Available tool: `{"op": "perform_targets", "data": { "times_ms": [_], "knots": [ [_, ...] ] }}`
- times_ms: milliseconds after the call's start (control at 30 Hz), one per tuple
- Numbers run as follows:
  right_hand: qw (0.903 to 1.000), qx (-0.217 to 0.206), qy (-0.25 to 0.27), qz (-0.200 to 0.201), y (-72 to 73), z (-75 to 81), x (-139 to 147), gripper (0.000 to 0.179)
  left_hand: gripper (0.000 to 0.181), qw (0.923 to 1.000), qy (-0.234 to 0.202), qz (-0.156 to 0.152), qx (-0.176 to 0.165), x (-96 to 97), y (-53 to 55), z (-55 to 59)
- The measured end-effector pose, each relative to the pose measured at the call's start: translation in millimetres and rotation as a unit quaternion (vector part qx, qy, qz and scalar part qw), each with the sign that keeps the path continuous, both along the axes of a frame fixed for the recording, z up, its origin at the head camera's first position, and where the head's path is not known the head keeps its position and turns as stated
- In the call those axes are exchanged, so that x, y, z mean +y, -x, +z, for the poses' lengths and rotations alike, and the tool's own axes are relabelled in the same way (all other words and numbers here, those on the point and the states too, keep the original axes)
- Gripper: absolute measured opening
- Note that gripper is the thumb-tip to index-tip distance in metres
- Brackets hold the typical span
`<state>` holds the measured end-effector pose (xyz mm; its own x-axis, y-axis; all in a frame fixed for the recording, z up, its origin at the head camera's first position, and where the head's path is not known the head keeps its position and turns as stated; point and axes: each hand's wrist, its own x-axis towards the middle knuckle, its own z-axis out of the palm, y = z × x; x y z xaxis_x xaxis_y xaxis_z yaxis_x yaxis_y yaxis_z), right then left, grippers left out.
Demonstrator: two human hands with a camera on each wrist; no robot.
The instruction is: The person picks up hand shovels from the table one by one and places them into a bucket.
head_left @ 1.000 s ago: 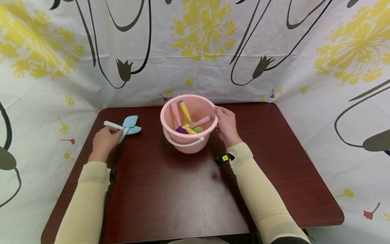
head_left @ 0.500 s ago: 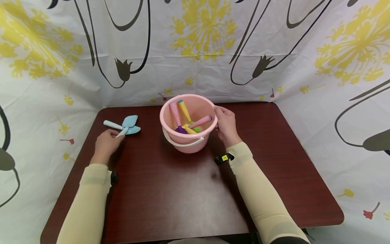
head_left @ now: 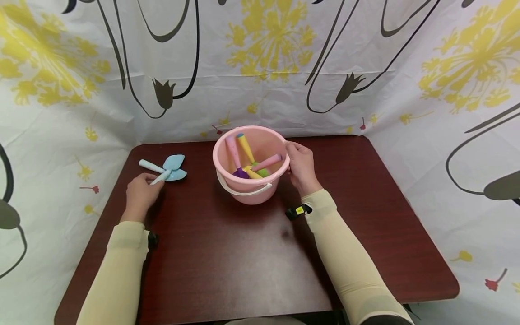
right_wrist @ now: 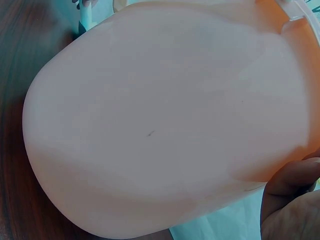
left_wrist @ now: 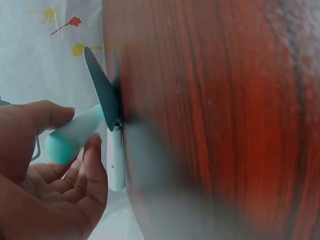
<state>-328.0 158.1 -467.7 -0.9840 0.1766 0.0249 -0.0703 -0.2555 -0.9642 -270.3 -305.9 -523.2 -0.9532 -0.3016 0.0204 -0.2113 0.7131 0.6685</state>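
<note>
My left hand pinches the handle of a light blue toy shovel at the table's left side. In the left wrist view, thumb and fingers grip that handle near its teal end. A second light blue shovel lies crossed with it, its handle pointing left. At the back middle, a pink bucket stands upright with several colourful toy tools inside. My right hand holds the bucket's right rim. The bucket's wall fills most of the right wrist view, where only part of that hand shows.
The bucket's white carrying handle hangs down over its front. A dark red-brown table lies beneath everything. Patterned white cloth surrounds its back and sides.
My left hand has shifted slightly right and toward me. The pinched shovel's handle has swung from pointing mostly toward me to slanting more left. The bucket and right hand stay put.
</note>
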Motion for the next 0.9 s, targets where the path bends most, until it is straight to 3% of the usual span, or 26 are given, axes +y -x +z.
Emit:
{"op": "perform_targets", "data": {
  "times_ms": [367,900],
  "knots": [
    [1.0,-0.002,-0.002,0.0,-0.1,0.3,0.6,0.021,0.05,0.9955,-0.033,0.059,0.067,5.8,1.5,8.3],
    [1.0,-0.001,-0.007,-0.002,-1.5,0.5,0.6,0.023,0.052,0.9833,-0.067,0.087,0.145,7.1,6.6,7.6]
  ]
}}
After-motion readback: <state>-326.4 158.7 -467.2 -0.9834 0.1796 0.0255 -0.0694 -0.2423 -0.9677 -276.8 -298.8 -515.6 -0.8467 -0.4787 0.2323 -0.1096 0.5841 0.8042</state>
